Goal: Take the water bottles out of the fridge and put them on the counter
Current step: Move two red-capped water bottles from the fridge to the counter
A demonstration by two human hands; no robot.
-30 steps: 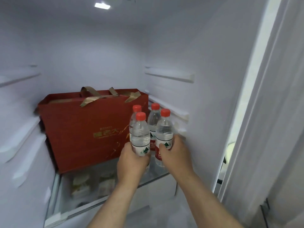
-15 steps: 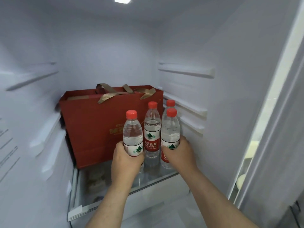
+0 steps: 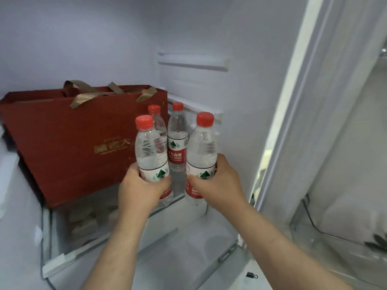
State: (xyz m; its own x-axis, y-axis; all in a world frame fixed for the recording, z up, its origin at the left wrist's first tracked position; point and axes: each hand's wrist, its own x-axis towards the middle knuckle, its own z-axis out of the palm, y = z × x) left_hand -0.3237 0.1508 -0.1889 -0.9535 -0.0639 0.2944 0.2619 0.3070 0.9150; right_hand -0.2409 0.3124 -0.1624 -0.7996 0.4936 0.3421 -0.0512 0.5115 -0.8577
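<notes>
Inside the open fridge, my left hand [image 3: 142, 189] grips a clear water bottle with a red cap [image 3: 149, 147] around its label. My right hand [image 3: 217, 185] grips a second red-capped bottle [image 3: 202, 147] the same way. Both held bottles are upright and sit in front of the glass shelf [image 3: 180, 195], near its front edge. Two more bottles stand behind them on the shelf: one [image 3: 177, 143] between the held pair, another [image 3: 156, 118] mostly hidden behind the left bottle.
A large red gift bag with gold ribbon handles [image 3: 69, 139] stands on the shelf, left of the bottles. A drawer with packets [image 3: 83, 220] lies under the glass. The fridge's right wall [image 3: 219, 91] is close. The open door's bin [image 3: 339, 222] is at lower right.
Both hands have drawn their bottles toward me and slightly apart, away from the two bottles behind. The view has shifted right and down, showing the door bin.
</notes>
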